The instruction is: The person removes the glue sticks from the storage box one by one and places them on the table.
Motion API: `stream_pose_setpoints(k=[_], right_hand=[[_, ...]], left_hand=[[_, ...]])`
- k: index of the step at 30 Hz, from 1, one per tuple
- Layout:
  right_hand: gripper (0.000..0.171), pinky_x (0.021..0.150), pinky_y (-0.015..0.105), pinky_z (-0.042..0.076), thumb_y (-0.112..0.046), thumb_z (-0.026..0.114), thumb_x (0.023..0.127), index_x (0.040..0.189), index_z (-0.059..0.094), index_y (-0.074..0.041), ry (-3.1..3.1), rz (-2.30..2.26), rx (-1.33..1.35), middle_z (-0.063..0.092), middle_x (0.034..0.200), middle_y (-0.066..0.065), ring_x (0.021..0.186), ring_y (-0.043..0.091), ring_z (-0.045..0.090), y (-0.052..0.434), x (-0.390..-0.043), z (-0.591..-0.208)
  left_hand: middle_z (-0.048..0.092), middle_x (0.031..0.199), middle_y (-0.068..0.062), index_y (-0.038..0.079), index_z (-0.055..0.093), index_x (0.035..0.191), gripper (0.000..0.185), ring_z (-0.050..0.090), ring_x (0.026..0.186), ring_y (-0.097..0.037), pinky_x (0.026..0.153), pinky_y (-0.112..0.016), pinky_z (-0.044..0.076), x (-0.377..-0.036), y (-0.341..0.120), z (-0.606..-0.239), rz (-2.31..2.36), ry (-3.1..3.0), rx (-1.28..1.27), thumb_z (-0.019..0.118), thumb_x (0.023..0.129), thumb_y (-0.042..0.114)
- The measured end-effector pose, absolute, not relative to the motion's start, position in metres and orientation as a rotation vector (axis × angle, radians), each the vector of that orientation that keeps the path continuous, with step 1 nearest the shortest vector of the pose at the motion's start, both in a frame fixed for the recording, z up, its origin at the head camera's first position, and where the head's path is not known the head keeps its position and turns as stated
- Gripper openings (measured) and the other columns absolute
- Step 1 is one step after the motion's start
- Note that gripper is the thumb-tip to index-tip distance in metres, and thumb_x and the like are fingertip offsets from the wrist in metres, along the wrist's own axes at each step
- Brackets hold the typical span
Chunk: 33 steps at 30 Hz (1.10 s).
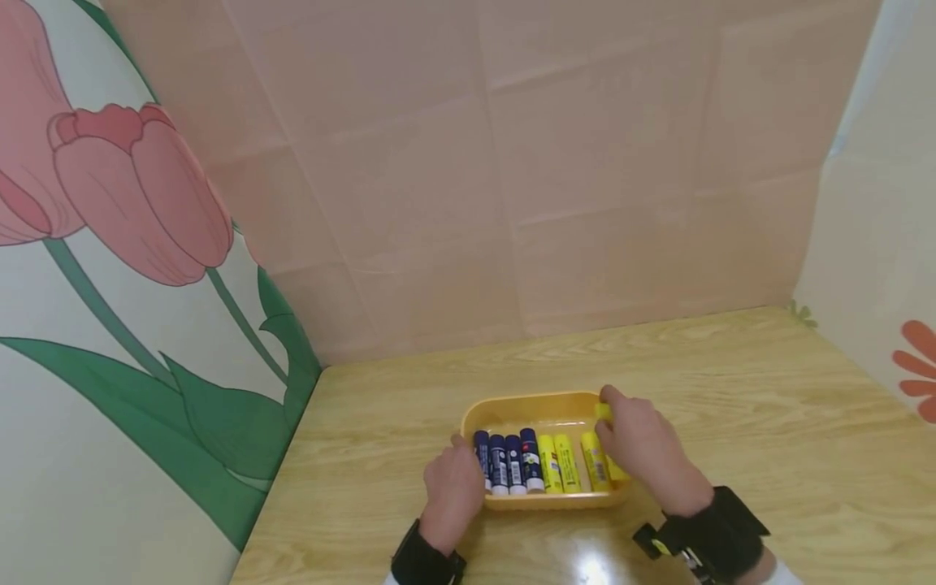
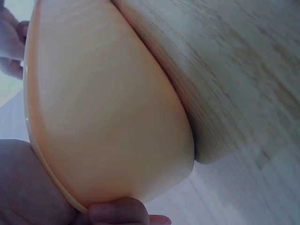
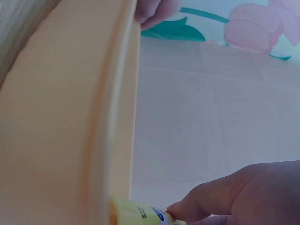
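Left hand (image 1: 453, 487) grips the yellow tray's (image 1: 537, 404) near-left rim; right hand (image 1: 643, 447) pinches a yellow glue stick (image 1: 604, 412) at its right edge. A loose pinch could drop it outside.

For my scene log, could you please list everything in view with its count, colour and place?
tray: one, orange-yellow, on the table near its front edge.
blue glue sticks: four, dark blue with white ends, side by side in the tray's left half.
yellow glue sticks: at least four, yellow, in the right half; the rightmost lies under the right hand.
table: one, light wood.
left hand: holds the tray's left rim.
right hand: its grip pinches the rightmost yellow stick.
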State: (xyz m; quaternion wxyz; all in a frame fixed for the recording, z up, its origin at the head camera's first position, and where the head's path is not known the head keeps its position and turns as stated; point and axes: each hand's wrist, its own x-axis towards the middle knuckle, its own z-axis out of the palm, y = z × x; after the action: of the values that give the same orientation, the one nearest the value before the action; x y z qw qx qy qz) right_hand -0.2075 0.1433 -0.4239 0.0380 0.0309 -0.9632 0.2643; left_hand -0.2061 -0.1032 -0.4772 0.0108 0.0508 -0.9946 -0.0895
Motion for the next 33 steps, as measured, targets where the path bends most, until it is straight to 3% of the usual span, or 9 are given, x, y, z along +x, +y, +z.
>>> stream_pose_setpoints(k=[5, 9, 23, 33], right_hand=[[0.040, 0.045, 0.031, 0.039, -0.011, 0.057, 0.093, 0.128, 0.050, 0.008, -2.925, 0.851, 0.112, 0.051, 0.065, 0.006, 0.050, 0.017, 0.046, 0.156, -0.204, -0.413], [0.041, 0.045, 0.031, 0.038, -0.013, 0.057, 0.093, 0.127, 0.048, 0.009, -2.916, 0.847, 0.087, 0.045, 0.062, 0.004, 0.049, 0.016, 0.044, 0.175, -0.205, -0.404], [0.043, 0.050, 0.033, 0.039, -0.015, 0.056, 0.092, 0.125, 0.048, 0.012, -3.065, 0.823, 0.026, 0.061, 0.076, 0.009, 0.058, 0.020, 0.050, 0.212, -0.214, -0.397], [0.042, 0.055, 0.034, 0.045, -0.011, 0.057, 0.090, 0.124, 0.049, 0.013, -3.181, 0.824, -0.009, 0.061, 0.088, 0.018, 0.068, 0.024, 0.054, 0.214, -0.221, -0.404]], left_hand=[[0.060, 0.080, -0.013, -0.008, 0.052, 0.132, 0.042, 0.058, 0.066, -0.022, 0.058, -0.038, 0.050, -0.206, -0.103, -0.476, -0.273, -3.101, 0.157, 0.057, 0.100, 0.019], [0.061, 0.080, -0.014, -0.008, 0.052, 0.132, 0.042, 0.059, 0.067, -0.023, 0.059, -0.039, 0.050, -0.206, -0.103, -0.474, -0.276, -3.101, 0.157, 0.057, 0.100, 0.018], [0.063, 0.081, -0.015, -0.009, 0.052, 0.132, 0.044, 0.062, 0.069, -0.026, 0.060, -0.041, 0.052, -0.205, -0.105, -0.473, -0.273, -3.095, 0.163, 0.058, 0.099, 0.019], [0.063, 0.080, -0.015, -0.008, 0.053, 0.129, 0.042, 0.063, 0.070, -0.027, 0.061, -0.042, 0.052, -0.204, -0.104, -0.472, -0.270, -3.090, 0.155, 0.059, 0.098, 0.020]])
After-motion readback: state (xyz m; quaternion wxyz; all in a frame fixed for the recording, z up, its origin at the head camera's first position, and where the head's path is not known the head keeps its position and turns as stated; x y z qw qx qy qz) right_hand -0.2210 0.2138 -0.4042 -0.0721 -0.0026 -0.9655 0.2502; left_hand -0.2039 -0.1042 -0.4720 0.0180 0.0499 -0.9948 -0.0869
